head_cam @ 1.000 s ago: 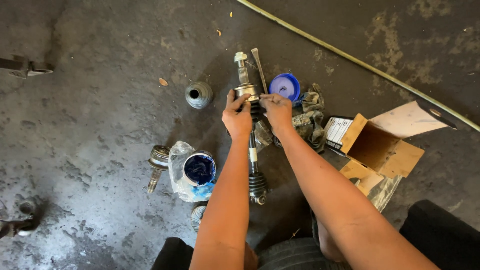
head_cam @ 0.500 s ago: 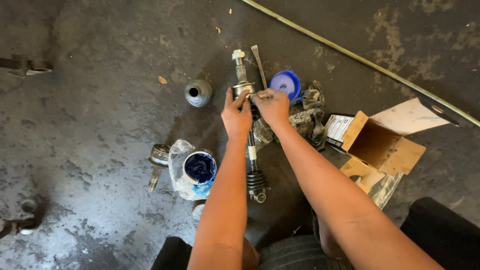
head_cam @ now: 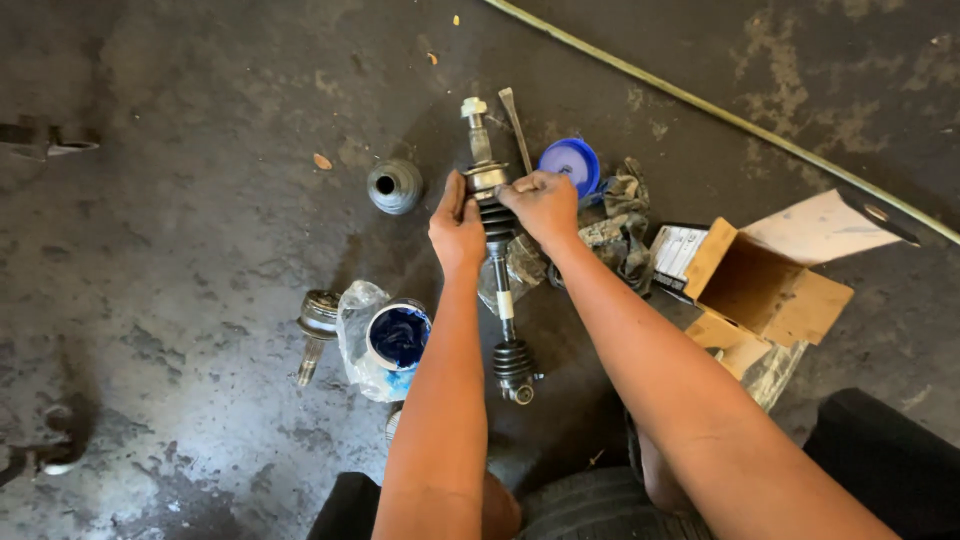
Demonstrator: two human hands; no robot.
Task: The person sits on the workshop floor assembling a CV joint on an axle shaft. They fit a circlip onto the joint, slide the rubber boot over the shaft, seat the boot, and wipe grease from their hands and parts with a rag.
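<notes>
A drive axle shaft [head_cam: 503,300] lies on the dark concrete floor, with a metal joint and threaded stub [head_cam: 478,140] at its far end and a black rubber boot [head_cam: 513,362] at its near end. My left hand [head_cam: 456,225] presses against the left side of the upper ribbed boot [head_cam: 496,220]. My right hand [head_cam: 543,204] grips the top of that boot, just below the metal joint. Both forearms reach in from the bottom.
A loose rubber boot [head_cam: 395,186] lies to the left. A tub of blue grease [head_cam: 398,336] sits in a plastic bag, beside a metal joint [head_cam: 316,322]. A blue lid [head_cam: 570,163], dirty rags [head_cam: 620,235], an open cardboard box [head_cam: 765,290] and a hose [head_cam: 720,112] lie at right.
Both hands stay on the upper boot. My right hand has shifted a little over its top, and the view has drifted slightly.
</notes>
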